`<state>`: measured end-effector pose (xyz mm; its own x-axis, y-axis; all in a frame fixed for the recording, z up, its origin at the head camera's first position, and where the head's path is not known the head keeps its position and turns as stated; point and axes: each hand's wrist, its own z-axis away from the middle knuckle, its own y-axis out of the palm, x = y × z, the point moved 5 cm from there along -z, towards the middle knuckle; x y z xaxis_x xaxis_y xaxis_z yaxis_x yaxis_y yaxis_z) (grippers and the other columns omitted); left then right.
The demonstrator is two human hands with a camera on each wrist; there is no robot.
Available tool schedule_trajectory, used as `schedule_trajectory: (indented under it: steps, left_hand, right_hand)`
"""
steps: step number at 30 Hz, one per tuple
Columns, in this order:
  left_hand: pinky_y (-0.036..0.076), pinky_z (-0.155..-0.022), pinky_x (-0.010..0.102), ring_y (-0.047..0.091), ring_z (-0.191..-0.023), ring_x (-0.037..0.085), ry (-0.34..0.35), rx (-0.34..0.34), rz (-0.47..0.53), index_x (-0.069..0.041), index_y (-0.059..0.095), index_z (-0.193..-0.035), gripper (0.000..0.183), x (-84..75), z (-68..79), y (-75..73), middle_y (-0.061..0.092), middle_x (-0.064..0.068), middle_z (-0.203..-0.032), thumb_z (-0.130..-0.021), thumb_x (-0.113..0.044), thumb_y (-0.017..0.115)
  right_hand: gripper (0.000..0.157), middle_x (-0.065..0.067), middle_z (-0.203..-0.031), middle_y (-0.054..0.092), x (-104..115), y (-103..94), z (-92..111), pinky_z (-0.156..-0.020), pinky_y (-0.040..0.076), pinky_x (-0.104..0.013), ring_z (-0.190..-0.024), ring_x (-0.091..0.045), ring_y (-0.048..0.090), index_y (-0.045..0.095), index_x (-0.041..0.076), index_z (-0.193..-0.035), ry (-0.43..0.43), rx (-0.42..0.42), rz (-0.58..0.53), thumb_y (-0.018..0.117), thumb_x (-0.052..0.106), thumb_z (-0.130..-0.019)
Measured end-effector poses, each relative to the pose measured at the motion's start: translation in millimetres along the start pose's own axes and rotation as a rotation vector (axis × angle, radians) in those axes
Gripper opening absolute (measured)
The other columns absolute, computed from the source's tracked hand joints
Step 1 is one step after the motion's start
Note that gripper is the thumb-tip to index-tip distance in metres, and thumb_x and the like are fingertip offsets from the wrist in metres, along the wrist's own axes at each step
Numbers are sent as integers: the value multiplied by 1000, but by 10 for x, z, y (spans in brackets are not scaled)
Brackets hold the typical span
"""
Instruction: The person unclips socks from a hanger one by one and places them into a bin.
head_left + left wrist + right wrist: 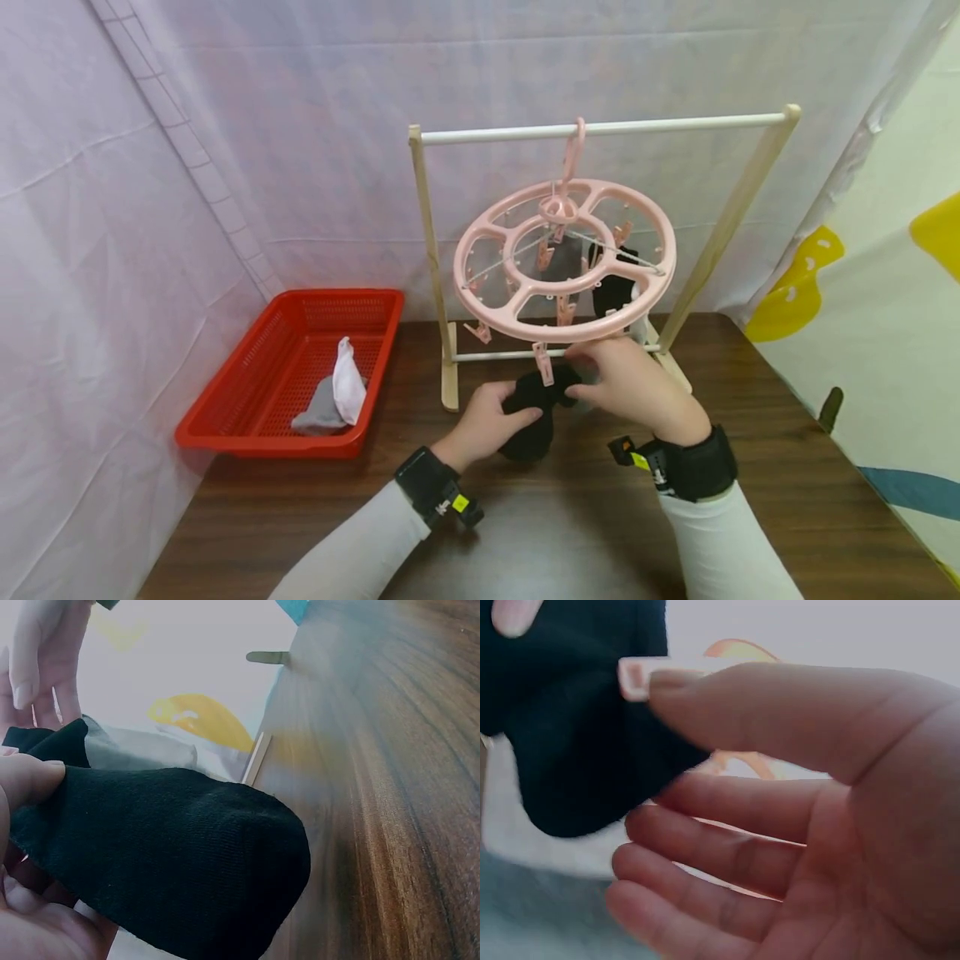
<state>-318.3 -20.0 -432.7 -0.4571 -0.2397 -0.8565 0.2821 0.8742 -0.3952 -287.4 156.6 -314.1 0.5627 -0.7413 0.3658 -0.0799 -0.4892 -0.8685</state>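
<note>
Head view: left hand [487,421] pinches black sock [531,433] at six o'clock below hanger [558,208]; right hand [637,387], fingers spread, adjoins clip [542,364]. Seemingly partway: black piece [613,293] hung, four o'clock; basket [273,446], nine o'clock, holds more.

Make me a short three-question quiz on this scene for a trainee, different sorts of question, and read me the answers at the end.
1. Multiple choice: what does the person's left hand hold?
a) a white sock
b) a black sock
c) a grey sock

2. True or false: the pink hanger hangs from the white rod.

3. Fill in the blank: in the head view, the red basket stands to the ____ of the rack.

Key: 1: b. 2: true. 3: left.
</note>
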Motion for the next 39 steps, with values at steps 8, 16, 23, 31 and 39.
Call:
schedule_trajectory:
  steps: [8, 16, 23, 31, 39]
  left_hand:
    - [56, -75, 43, 69, -83, 18, 11, -3, -4, -5, 71, -103, 24, 4, -8, -2, 74, 9, -93, -84, -20, 74]
    - [56, -76, 46, 69, -85, 25, 30, 5, 12, -2, 71, -104, 28, 9, -4, -12, 74, 12, -94, -84, -21, 73]
    - [57, -73, 37, 68, -79, 11, 28, -5, -14, -8, 72, -101, 24, 14, -9, -24, 74, 4, -91, -83, -23, 74]
    - [56, -72, 34, 68, -79, 9, 34, -2, -25, -7, 72, -100, 23, 11, -20, -27, 74, 4, -90, -83, -23, 74]
    - [57, -73, 39, 68, -80, 10, 50, 1, -27, -6, 72, -100, 24, 25, -36, -29, 74, 5, -91, -83, -23, 74]
  right_hand:
    - [43, 0, -113, 67, -134, 207, -137, -86, 55, -35, -104, -15, 66, 64, 22, -119, -63, -31, -377, 80, 22, -79]
    - [26, -7, -92, 65, -172, 386, -235, -73, 54, -31, -87, -20, 64, 64, 9, -104, 2, -29, -613, 77, 15, -82]
    - [19, -7, -86, 62, -171, 455, -274, -69, 52, -29, -77, -18, 59, 63, 0, -102, 6, 3, -797, 71, 6, -86]
    - [8, -13, -78, 61, -124, 391, -293, -63, 54, -34, -68, -27, 60, 60, -4, -95, -104, -21, -975, 64, -2, -89]
    - [12, -9, -81, 63, -134, 404, -287, -64, 55, -32, -70, -23, 62, 58, -8, -96, -57, -32, -1016, 65, -2, -88]
